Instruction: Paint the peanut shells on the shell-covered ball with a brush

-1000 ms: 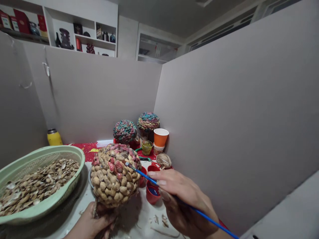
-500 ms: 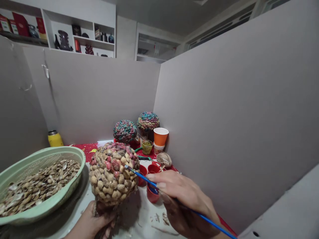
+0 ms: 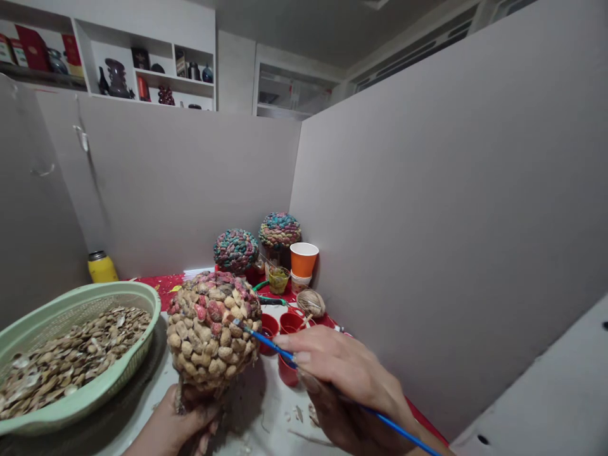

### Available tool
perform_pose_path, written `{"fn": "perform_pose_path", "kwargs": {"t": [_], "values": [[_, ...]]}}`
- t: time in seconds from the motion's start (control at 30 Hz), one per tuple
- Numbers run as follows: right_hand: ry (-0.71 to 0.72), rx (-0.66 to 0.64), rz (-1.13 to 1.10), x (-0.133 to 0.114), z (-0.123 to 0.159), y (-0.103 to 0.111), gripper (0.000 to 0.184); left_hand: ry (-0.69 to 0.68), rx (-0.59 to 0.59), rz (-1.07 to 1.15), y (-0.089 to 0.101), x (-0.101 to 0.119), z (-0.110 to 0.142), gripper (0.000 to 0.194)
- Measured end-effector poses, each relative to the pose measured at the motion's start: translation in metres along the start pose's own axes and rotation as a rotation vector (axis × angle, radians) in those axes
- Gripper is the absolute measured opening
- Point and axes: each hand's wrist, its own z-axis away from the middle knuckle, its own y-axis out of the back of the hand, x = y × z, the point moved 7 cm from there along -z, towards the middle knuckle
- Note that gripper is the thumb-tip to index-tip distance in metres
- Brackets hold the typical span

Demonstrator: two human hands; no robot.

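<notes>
A rounded ball covered in peanut shells (image 3: 209, 342) stands on a stem, with pink and dark paint over its upper part and bare tan shells below. My left hand (image 3: 183, 421) is wrapped round the stem under it. In my right hand (image 3: 342, 380) is a blue-handled paintbrush (image 3: 270, 342), pinched between thumb and fingers. The brush tip touches the shells on the ball's right front, beside the pink ones. Red cups (image 3: 288, 372) stand just behind the brush, partly hidden by it and by my right hand.
A green basket (image 3: 154, 304) of loose shells stands at the left, near a yellow bottle (image 3: 102, 268). Two painted shell balls (image 3: 236, 250) stand at the back, with an orange paper cup (image 3: 304, 258) and a twine roll (image 3: 311, 303) to their right. Grey partitions (image 3: 427, 221) border the table.
The brush tip has shifted slightly left and down across the shells, my right hand moving with it. My left hand keeps its hold on the stem. The whole view has shifted a little.
</notes>
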Motion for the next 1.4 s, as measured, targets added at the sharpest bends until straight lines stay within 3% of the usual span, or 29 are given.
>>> {"fn": "perform_pose_path", "kwargs": {"t": [0.37, 0.63, 0.97, 1.2, 1.4], "values": [[-0.035, -0.033, -0.025, 0.002, -0.002, -0.006, 0.020, 0.004, -0.024, 0.008, -0.001, 0.004, 0.000, 0.057], [0.011, 0.015, 0.046, 0.003, -0.001, -0.003, 0.019, -0.015, -0.048, -0.044, -0.005, 0.009, 0.003, 0.058], [-0.047, -0.001, -0.033, 0.003, -0.002, 0.000, 0.027, 0.003, -0.033, 0.002, -0.001, 0.005, -0.001, 0.057], [0.005, 0.044, 0.027, 0.005, -0.001, 0.002, 0.028, 0.016, -0.027, 0.026, -0.001, 0.003, 0.001, 0.056], [-0.007, -0.003, 0.053, 0.007, -0.004, -0.005, 0.029, 0.046, -0.069, 0.035, -0.002, -0.002, 0.001, 0.053]]}}
